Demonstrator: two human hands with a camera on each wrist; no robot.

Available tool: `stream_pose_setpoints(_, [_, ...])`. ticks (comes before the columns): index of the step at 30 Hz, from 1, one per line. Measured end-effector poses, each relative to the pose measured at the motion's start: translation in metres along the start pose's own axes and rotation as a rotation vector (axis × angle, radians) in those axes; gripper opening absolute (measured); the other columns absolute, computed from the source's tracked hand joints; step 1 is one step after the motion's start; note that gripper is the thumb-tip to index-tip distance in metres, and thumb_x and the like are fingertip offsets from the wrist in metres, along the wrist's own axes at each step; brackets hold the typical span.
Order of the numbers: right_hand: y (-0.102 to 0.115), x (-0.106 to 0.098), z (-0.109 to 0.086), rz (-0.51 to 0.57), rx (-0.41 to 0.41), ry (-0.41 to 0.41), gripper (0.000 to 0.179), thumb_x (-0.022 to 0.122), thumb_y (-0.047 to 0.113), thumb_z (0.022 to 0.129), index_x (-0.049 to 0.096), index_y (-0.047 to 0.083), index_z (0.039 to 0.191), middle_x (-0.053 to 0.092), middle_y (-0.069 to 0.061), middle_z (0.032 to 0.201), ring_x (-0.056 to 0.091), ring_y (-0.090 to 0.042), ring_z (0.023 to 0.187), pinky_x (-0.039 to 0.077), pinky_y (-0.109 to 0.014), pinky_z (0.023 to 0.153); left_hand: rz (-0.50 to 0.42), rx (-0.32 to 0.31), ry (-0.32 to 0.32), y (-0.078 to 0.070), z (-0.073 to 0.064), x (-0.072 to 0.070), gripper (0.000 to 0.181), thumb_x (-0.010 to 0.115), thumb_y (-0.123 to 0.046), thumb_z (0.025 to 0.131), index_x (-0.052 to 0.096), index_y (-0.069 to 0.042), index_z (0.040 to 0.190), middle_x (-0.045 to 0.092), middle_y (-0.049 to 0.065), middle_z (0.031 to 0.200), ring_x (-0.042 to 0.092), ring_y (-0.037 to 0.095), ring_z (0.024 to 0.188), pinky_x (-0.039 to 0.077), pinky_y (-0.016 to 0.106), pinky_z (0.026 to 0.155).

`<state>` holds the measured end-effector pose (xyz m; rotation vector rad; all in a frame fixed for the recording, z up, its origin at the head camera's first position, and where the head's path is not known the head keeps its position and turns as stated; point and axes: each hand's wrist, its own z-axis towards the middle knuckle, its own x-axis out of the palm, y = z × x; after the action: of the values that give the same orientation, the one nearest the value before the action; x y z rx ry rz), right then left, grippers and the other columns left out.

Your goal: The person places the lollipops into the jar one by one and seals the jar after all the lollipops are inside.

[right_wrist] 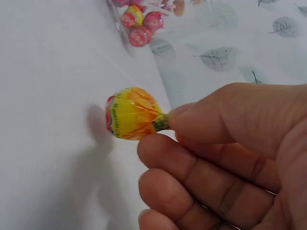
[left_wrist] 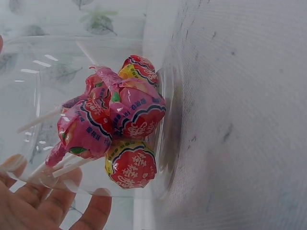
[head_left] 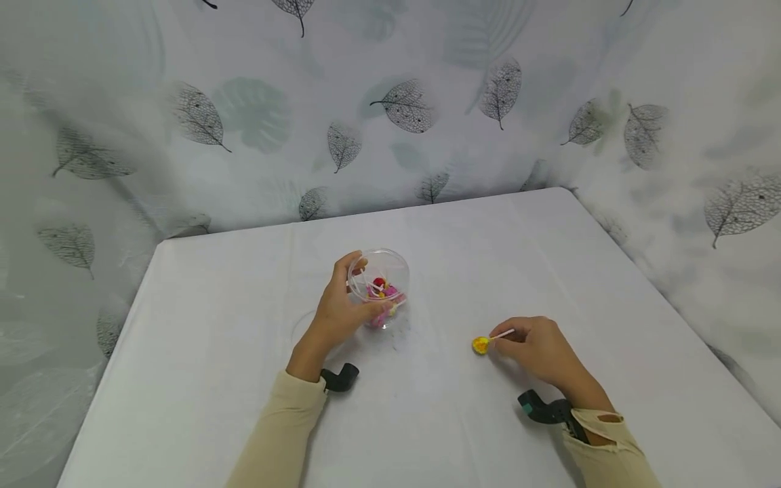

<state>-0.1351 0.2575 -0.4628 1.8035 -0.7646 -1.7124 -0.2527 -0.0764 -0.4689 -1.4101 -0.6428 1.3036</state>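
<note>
A clear plastic tub point(head_left: 379, 268) stands near the middle of the table, and my left hand point(head_left: 344, 305) grips it round its left side. Inside the tub several wrapped lollipops point(left_wrist: 136, 108) in pink, red and yellow lie heaped, their white sticks pointing various ways. To the right, my right hand point(head_left: 539, 349) pinches a yellow lollipop point(right_wrist: 132, 115) between thumb and forefinger, where the wrapper meets the stick. Its round head points left, just above the tabletop, and casts a shadow there. In the right wrist view the tub shows at the top, apart from this lollipop.
A white cloth covers the table point(head_left: 464, 420). Behind and beside it hangs a pale curtain point(head_left: 403, 163) printed with leaves. Both wrists carry black camera mounts point(head_left: 546, 409). A faint clear round edge, perhaps a lid point(head_left: 299, 329), shows left of the tub.
</note>
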Motion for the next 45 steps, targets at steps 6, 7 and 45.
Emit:
stream_pose_setpoints(6, [0.005, 0.0, 0.01, 0.09, -0.003, -0.087, 0.008, 0.075, 0.02, 0.085, 0.075, 0.018, 0.093, 0.074, -0.002, 0.087, 0.066, -0.017, 0.077, 0.05, -0.029, 0.058, -0.003, -0.004, 0.003, -0.001, 0.0, 0.001, 0.1, 0.083, -0.053, 0.069, 0.024, -0.037, 0.148, 0.039, -0.004, 0.149, 0.039, 0.025, 0.133, 0.036, 0.051, 0.105])
stream_pose_setpoints(7, [0.006, 0.0, 0.012, 0.104, -0.003, -0.103, 0.009, 0.075, 0.021, 0.085, 0.075, 0.018, 0.093, 0.074, -0.002, 0.087, 0.066, -0.018, 0.077, 0.05, -0.029, 0.057, -0.002, -0.004, 0.003, -0.001, 0.0, 0.001, 0.1, 0.083, -0.054, 0.069, 0.024, -0.038, 0.148, 0.039, -0.004, 0.149, 0.039, 0.024, 0.133, 0.036, 0.05, 0.105])
stream_pose_setpoints(45, [0.056, 0.003, 0.051, 0.226, -0.137, -0.28, 0.017, 0.07, 0.029, 0.09, 0.073, 0.015, 0.099, 0.074, -0.004, 0.093, 0.068, -0.021, 0.08, 0.045, -0.028, 0.053, 0.024, 0.0, -0.012, -0.002, -0.004, -0.002, 0.102, 0.085, -0.053, 0.067, 0.023, -0.037, 0.148, 0.041, -0.01, 0.145, 0.044, 0.018, 0.127, 0.04, 0.047, 0.104])
